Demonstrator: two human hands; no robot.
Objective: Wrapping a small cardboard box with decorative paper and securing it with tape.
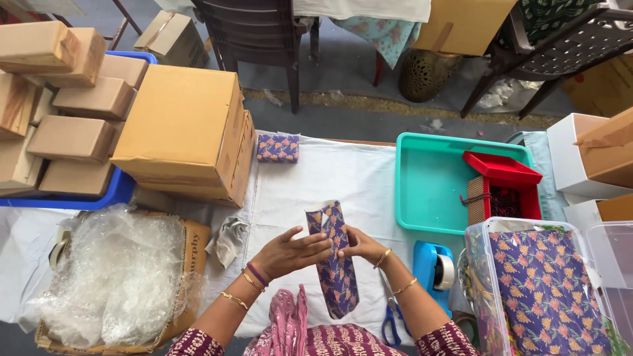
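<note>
— While both hands are pinching it upright over the white cloth, what is happening to the floral parcel?
— Left hand is flattening paper; right hand is gripping the edge, steadying it.

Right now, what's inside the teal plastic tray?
Inside the teal plastic tray, at its right side, sits a red open box with dark contents too small to identify, and a brown woven piece against its left side. The red box covers the tray floor beneath it.
</note>
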